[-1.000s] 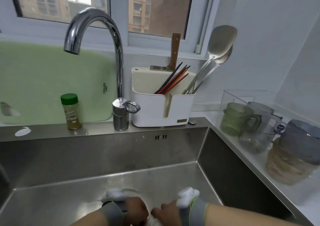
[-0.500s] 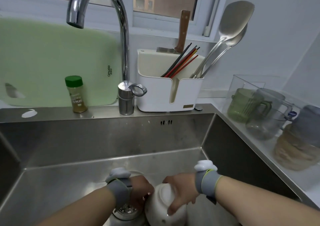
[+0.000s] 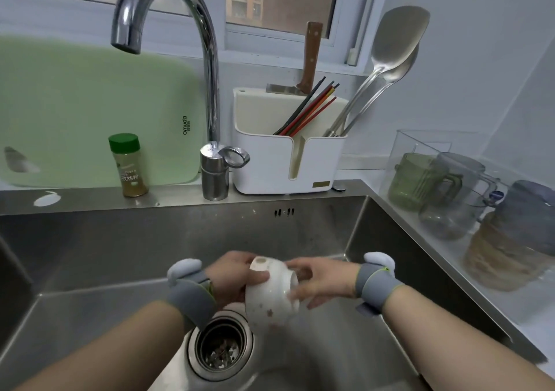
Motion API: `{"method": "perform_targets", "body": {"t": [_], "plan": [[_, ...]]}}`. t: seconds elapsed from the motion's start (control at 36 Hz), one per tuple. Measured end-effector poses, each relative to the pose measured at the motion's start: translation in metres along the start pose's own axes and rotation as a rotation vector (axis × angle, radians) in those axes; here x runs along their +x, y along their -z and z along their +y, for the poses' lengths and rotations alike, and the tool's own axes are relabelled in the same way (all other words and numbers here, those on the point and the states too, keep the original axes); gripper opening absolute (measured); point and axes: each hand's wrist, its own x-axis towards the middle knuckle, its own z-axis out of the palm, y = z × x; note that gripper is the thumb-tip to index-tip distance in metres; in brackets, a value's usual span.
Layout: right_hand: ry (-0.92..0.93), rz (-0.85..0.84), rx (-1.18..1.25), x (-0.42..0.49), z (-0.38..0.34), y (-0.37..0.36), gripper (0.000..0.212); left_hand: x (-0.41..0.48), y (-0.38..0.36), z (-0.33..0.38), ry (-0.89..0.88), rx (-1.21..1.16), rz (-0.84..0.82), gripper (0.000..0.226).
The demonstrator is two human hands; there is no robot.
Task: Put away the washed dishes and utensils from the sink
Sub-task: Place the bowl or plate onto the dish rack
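Soft daylight comes through the far window [image 3: 279, 0] and lights the scene evenly, moderately bright with a cool, bluish cast. The faucet [image 3: 207, 45] carries bright streaks of glare along its curve. The sink [image 3: 120, 240] shows dull reflections and soft shadows, darkest on its left and right walls. Wide-angle distortion bends the edges; the jars [image 3: 480, 210] at the right are smeared and out of focus. The bowl [image 3: 270, 297] looks slightly blurred.

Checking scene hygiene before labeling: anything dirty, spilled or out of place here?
The drain strainer holds food scraps, and a white blotch sits on the sink ledge left of the spice jar. The bowl, held by the left hand and right hand, shows pinkish marks; stain or pattern, can't tell.
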Motion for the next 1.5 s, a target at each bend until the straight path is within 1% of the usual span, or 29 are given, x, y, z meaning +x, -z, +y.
{"method": "perform_targets", "body": {"t": [0.03,0.08,0.14,0.19,0.28,0.36,0.44,0.5,0.56,0.58,0.61,0.72,0.78,0.81,0.89,0.94,0.97,1.03,1.11,1.22,1.36,1.44,1.5], "plan": [[0.007,0.028,0.043,-0.003,-0.002,0.004,0.044,-0.001,0.0,0.004,-0.09,0.171,0.04,0.03],[0.0,0.08,0.132,-0.008,-0.005,0.013,0.039,-0.009,-0.006,0.015,-0.258,0.601,0.106,0.037],[-0.036,0.142,0.14,-0.014,-0.004,0.02,0.04,-0.018,-0.012,0.024,-0.339,0.955,0.143,0.034],[-0.081,0.188,0.159,-0.017,-0.004,0.026,0.051,-0.024,-0.015,0.03,-0.367,1.176,0.152,0.029],[-0.112,0.185,0.249,-0.02,-0.008,0.032,0.068,-0.035,-0.014,0.037,-0.398,1.41,0.198,0.022],[-0.1,0.145,0.245,-0.024,-0.023,0.03,0.073,-0.049,-0.007,0.044,-0.418,1.579,0.174,0.023],[-0.077,0.039,0.184,-0.023,-0.046,0.011,0.067,-0.066,0.002,0.049,-0.428,1.728,0.158,0.033],[-0.069,0.025,0.182,-0.016,-0.056,-0.005,0.054,-0.07,0.007,0.049,-0.403,1.804,0.134,0.036],[-0.057,0.035,0.235,-0.008,-0.068,-0.022,0.032,-0.079,0.019,0.045,-0.383,1.84,0.125,0.035],[-0.048,0.039,0.268,-0.004,-0.074,-0.032,0.024,-0.085,0.026,0.042,-0.362,1.844,0.129,0.033],[-0.039,0.046,0.296,-0.002,-0.08,-0.041,0.022,-0.09,0.032,0.04,-0.351,1.846,0.136,0.032],[0.003,0.086,0.345,0.009,-0.098,-0.062,0.026,-0.108,0.059,0.037,-0.405,1.773,0.185,0.021],[0.021,0.092,0.349,0.012,-0.111,-0.073,0.029,-0.123,0.075,0.035,-0.482,1.647,0.256,0.04],[0.029,0.091,0.343,0.012,-0.121,-0.078,0.029,-0.132,0.083,0.034,-0.492,1.579,0.301,0.049],[0.066,0.079,0.324,0.013,-0.15,-0.093,0.033,-0.161,0.106,0.03,-0.416,1.461,0.469,0.053],[0.106,0.086,0.3,0.013,-0.169,-0.099,0.037,-0.176,0.113,0.031,-0.377,1.366,0.58,0.062],[0.133,0.071,0.272,0.016,-0.184,-0.108,0.038,-0.19,0.122,0.029,-0.363,1.307,0.67,0.065],[0.176,0.054,0.236,0.017,-0.21,-0.121,0.038,-0.21,0.135,0.028,-0.362,1.219,0.779,0.061],[0.247,0.027,0.192,0.016,-0.249,-0.145,0.032,-0.241,0.156,0.027,-0.262,1.177,0.885,0.056],[0.347,0.034,0.163,0.015,-0.287,-0.172,0.028,-0.276,0.175,0.031,-0.167,1.252,0.96,0.056],[0.414,-0.009,0.173,0.011,-0.329,-0.208,0.021,-0.318,0.203,0.028,-0.148,1.279,1.083,0.053],[0.443,-0.021,0.169,0.012,-0.353,-0.228,0.028,-0.34,0.214,0.026,-0.131,1.273,1.168,0.053],[0.467,-0.02,0.16,0.013,-0.37,-0.239,0.031,-0.349,0.22,0.025,-0.145,1.225,1.263,0.067]]}}
